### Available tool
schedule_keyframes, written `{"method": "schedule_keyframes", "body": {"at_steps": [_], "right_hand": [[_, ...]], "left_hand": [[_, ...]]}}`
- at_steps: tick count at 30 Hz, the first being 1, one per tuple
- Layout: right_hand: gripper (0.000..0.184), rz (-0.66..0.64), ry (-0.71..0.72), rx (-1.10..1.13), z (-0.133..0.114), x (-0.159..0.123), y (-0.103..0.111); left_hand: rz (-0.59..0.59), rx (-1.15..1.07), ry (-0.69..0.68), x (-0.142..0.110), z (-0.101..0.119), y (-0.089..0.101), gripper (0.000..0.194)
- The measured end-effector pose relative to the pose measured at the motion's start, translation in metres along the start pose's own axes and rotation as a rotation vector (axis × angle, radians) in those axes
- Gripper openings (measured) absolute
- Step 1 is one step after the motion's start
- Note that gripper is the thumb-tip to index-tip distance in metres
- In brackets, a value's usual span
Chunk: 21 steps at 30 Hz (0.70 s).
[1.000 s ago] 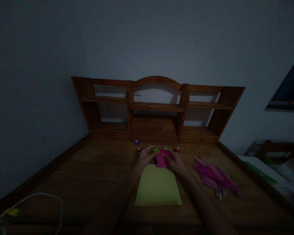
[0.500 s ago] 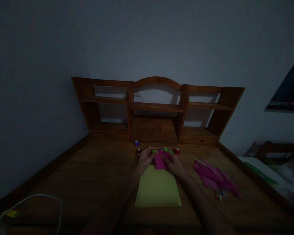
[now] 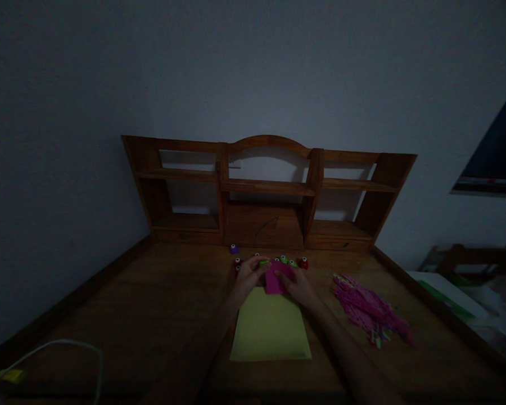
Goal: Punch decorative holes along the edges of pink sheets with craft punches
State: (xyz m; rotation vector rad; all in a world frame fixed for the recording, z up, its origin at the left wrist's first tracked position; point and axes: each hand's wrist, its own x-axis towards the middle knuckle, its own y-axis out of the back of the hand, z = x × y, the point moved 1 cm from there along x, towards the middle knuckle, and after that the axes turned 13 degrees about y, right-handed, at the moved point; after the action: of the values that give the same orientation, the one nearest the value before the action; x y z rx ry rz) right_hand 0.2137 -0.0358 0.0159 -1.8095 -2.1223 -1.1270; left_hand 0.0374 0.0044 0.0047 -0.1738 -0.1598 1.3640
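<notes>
Above the far end of a yellow sheet of paper, my two hands work close together. Between the fingers of my left hand is a small green craft punch, mostly covered by the fingers. My right hand pinches a piece of bright pink paper, whose left part meets the punch. Whether the paper's edge is inside the punch is hidden. Just beyond the hands stand several more small punches, among them a red one, a green one and a purple one.
To the right lies a heap of pink paper strips with a few paler ones. A wooden shelf unit backs the desk. A white cable loops near a yellow item at front left. Beyond the right edge stands a chair.
The whole view has shifted slightly. Both hands keep their hold on the green punch and the pink paper, with hardly any movement between them.
</notes>
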Motion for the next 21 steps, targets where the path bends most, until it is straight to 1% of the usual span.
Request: {"method": "schedule_keyframes", "body": {"at_steps": [3, 7, 12, 15, 21], "right_hand": [[0.036, 0.000, 0.006, -0.018, -0.005, 0.001, 0.002], [0.036, -0.004, -0.015, 0.021, -0.007, 0.001, 0.002], [0.040, 0.010, -0.041, 0.052, 0.001, 0.000, 0.000], [0.043, 0.053, -0.073, 0.032, 0.007, 0.000, 0.002], [0.045, 0.087, -0.032, 0.023, 0.009, 0.002, 0.005]], "left_hand": [[-0.016, -0.006, -0.005, -0.001, 0.002, -0.001, 0.032], [-0.033, -0.002, 0.011, -0.003, 0.004, -0.001, 0.033], [-0.003, 0.024, -0.011, -0.003, 0.004, 0.000, 0.034], [0.014, 0.020, -0.035, -0.002, 0.003, 0.001, 0.034], [0.015, -0.024, -0.021, -0.003, 0.004, 0.001, 0.032]]}}
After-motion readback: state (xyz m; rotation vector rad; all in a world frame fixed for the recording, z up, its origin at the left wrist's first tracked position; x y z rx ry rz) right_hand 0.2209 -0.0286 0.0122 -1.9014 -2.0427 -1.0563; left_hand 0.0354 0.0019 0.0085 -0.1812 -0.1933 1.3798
